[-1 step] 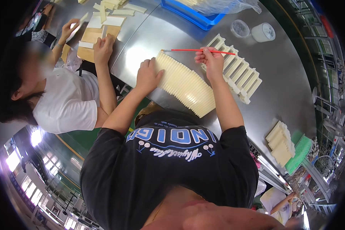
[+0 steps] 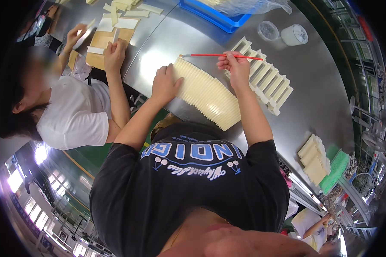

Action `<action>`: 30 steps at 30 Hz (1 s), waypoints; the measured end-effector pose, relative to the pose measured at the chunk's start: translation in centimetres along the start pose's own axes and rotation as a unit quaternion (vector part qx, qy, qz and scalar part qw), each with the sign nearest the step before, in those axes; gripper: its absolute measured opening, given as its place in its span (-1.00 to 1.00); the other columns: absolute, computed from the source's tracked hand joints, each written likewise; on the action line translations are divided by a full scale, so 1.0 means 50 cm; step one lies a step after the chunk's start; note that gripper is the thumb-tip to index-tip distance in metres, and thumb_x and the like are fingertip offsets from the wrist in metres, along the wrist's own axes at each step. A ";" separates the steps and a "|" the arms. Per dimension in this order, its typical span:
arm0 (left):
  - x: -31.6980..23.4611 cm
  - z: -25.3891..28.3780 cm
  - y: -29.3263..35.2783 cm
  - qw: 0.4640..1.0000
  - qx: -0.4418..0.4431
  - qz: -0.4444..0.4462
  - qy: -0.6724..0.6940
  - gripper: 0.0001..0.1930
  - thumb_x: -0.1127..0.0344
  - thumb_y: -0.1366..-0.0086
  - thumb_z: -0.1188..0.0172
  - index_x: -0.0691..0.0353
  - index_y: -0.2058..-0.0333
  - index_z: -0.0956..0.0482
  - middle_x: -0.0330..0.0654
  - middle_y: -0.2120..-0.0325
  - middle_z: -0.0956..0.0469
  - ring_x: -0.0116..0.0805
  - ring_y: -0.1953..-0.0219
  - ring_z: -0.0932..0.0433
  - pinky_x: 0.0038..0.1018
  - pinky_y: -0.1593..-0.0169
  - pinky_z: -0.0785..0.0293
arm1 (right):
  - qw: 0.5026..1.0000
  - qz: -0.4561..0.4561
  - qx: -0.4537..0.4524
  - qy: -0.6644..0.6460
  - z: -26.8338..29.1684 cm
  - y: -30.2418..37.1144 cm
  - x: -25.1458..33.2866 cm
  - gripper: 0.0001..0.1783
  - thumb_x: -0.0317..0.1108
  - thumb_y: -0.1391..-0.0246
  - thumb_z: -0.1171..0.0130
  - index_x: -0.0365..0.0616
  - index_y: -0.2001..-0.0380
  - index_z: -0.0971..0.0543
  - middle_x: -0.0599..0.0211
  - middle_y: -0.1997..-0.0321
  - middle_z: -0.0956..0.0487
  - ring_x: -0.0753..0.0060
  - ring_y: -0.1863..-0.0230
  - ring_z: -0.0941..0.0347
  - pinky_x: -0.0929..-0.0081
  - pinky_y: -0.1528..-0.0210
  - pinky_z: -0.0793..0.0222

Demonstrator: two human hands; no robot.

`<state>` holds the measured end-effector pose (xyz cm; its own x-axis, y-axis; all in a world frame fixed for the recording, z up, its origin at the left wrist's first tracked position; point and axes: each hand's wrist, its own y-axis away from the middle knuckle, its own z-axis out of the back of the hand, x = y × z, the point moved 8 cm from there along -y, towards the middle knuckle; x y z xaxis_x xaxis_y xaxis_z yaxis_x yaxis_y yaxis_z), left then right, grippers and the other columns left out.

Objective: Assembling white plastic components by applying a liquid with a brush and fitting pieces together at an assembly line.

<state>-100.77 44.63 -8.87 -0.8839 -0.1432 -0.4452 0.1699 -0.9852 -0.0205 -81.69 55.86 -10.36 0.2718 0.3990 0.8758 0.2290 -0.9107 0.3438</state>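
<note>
— What is the person doing at the steel table (image 2: 167,38)?

— The right hand (image 2: 235,67) holds a thin red brush (image 2: 221,55) and the left hand (image 2: 165,83) rests on a long row of cream ribbed plates (image 2: 208,92). The row lies on the table directly in front of the person, running from the left hand toward the table edge near the body.

— How should one do this step well, in your opinion?

— I think the left hand must keep the row steady, so the plates do not slide apart. The brush should move lightly along the top edges, with only its tip touching, because a hard push could tip one plate out of line.

— How are the hands now?

— The right hand is closed around the red handle, fingers pinched together near its right end. The brush points to the left, and its tip is at the far end of the row; I cannot tell if it touches. The left hand is spread flat, palm down, fingers apart, pressing on the left end of the row and gripping nothing.

— What else is near?

— Just beyond the right hand lies a cream rack with slots (image 2: 268,81). Farther away stand two round white containers (image 2: 294,34) and a blue tray (image 2: 214,17). At the left, another person's hands (image 2: 113,53) work over flat cream pieces (image 2: 124,23).
</note>
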 end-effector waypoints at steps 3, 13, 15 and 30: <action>0.003 -0.006 -0.002 1.000 0.009 -0.003 0.004 -0.45 0.21 0.04 -0.13 0.41 0.10 -0.22 0.07 0.27 -0.31 -0.02 0.20 -0.29 -0.28 0.15 -0.27 | 1.000 -0.006 -0.011 0.006 -0.002 -0.001 0.000 -0.81 -0.40 -0.05 0.09 -0.35 0.41 -0.41 0.13 0.50 -0.48 0.42 0.56 -0.43 0.58 0.52 -0.39; -0.004 -0.013 -0.002 0.998 0.058 0.009 -0.002 -0.43 0.19 -0.04 -0.10 0.45 0.05 -0.18 0.16 0.19 -0.27 0.02 0.12 -0.25 -0.29 0.05 -0.22 | 1.000 -0.017 -0.013 0.009 0.007 0.002 -0.009 -0.83 -0.44 -0.03 0.09 -0.37 0.42 -0.41 0.10 0.52 -0.48 0.40 0.58 -0.44 0.58 0.55 -0.41; -0.001 -0.014 -0.002 0.999 0.053 0.007 -0.004 -0.42 0.19 -0.04 -0.10 0.45 0.04 -0.18 0.17 0.17 -0.26 0.03 0.11 -0.24 -0.29 0.03 -0.21 | 1.000 -0.017 -0.017 0.005 0.011 0.005 -0.010 -0.83 -0.44 -0.03 0.08 -0.37 0.42 -0.41 0.10 0.52 -0.48 0.41 0.58 -0.44 0.58 0.55 -0.41; -0.008 -0.019 -0.007 0.997 0.059 -0.024 -0.032 -0.42 0.18 -0.06 -0.08 0.47 0.04 -0.16 0.17 0.17 -0.26 0.04 0.11 -0.23 -0.29 0.04 -0.21 | 0.999 0.001 -0.046 -0.014 0.075 0.044 -0.002 -0.85 -0.46 0.02 0.05 -0.37 0.46 -0.42 0.13 0.55 -0.49 0.42 0.61 -0.44 0.59 0.57 -0.40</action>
<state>-100.04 45.11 -9.55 -0.9163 -0.0975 -0.3884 0.0773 -0.9947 0.0672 -77.71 54.23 -10.96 0.2985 0.3996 0.8667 0.1431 -0.9166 0.3733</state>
